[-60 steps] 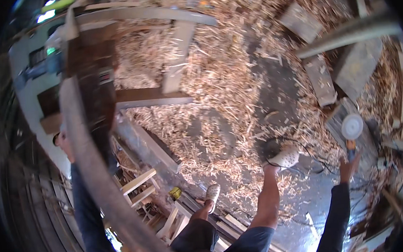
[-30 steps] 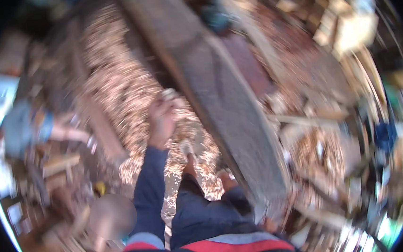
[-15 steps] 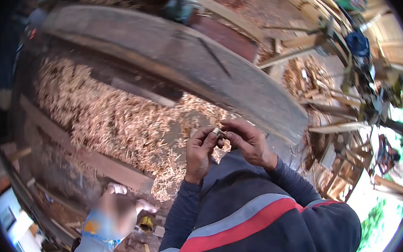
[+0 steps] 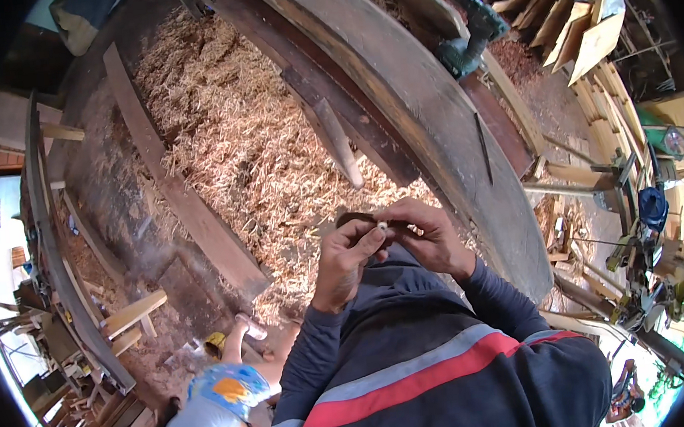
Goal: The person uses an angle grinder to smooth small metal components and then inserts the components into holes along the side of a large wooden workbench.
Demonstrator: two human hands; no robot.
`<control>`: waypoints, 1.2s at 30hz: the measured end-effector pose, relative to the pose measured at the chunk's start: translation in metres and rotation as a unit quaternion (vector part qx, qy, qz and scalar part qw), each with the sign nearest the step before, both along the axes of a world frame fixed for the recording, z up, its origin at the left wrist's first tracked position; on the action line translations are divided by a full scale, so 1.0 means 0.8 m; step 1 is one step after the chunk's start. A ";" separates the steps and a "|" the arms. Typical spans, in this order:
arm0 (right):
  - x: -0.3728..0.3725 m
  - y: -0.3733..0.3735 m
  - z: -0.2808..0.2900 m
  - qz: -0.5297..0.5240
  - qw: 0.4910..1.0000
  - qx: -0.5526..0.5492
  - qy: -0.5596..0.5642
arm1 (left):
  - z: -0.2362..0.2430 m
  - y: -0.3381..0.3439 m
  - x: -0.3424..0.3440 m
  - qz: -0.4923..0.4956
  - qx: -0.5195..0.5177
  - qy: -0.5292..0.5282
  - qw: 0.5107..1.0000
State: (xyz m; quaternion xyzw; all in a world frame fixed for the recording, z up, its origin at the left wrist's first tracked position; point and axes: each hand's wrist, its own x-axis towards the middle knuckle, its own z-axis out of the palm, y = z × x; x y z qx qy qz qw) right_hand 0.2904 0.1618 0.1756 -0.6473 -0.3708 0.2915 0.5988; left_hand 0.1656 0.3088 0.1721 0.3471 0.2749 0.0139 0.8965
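My left hand [image 4: 346, 261] and my right hand [image 4: 433, 246] meet low in front of my body, fingers curled and pinched around a small pale object [image 4: 383, 227], too hidden to name. Just beyond them lies a long, thick, weathered grey-brown wooden beam [image 4: 423, 119], with a thin dark rod [image 4: 483, 148] on its surface. A dark plank [image 4: 351, 124] runs along the beam's near left side, above a deep bed of pale wood shavings [image 4: 235, 182].
Another person [image 4: 205, 417] is low at lower left. Long planks [image 4: 190, 217] and a curved board [image 4: 65, 267] lie left. A teal power tool [image 4: 466, 55] is at top right, near stacked boards [image 4: 569, 35]. Timber offcuts [image 4: 568, 228] and a blue object [image 4: 653, 209] are at right.
The view swung round from the grinder-like tool seen two seconds ago at my right hand. My hands came together around the small object and still hold it, slightly further right in view.
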 end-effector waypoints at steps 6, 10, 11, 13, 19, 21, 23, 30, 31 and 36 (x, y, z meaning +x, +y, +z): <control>0.034 0.062 0.013 0.088 0.981 -0.038 -0.168 | 0.016 0.056 0.008 0.030 0.129 0.029 0.991; 0.049 0.117 -0.006 0.095 0.984 -0.056 -0.138 | 0.001 0.104 0.018 0.008 0.303 0.008 0.953; 0.050 0.127 -0.008 0.093 0.985 -0.049 -0.140 | -0.004 0.116 0.027 0.005 0.300 0.001 0.954; 0.055 0.156 -0.018 0.030 0.986 -0.082 0.142 | -0.013 0.154 0.056 0.002 0.387 -0.049 0.921; 0.097 0.297 -0.022 -0.091 0.887 0.015 0.453 | -0.008 0.300 0.142 0.018 0.592 -0.113 0.798; 0.122 0.358 -0.022 -0.090 0.873 0.034 0.478 | 0.006 0.358 0.172 0.034 0.567 -0.110 0.816; 0.154 0.419 -0.011 -0.076 0.875 0.054 0.476 | 0.023 0.429 0.203 0.029 0.564 -0.123 0.816; 0.247 0.641 0.050 0.106 0.980 -0.120 0.117 | 0.024 0.637 0.213 -0.035 0.284 -0.028 0.958; 0.250 0.676 0.055 0.137 0.980 -0.144 -0.005 | 0.017 0.668 0.210 -0.030 0.283 -0.028 0.958; 0.241 0.862 0.028 0.051 0.959 -0.026 0.277 | -0.009 0.834 0.215 0.228 0.025 -0.075 0.970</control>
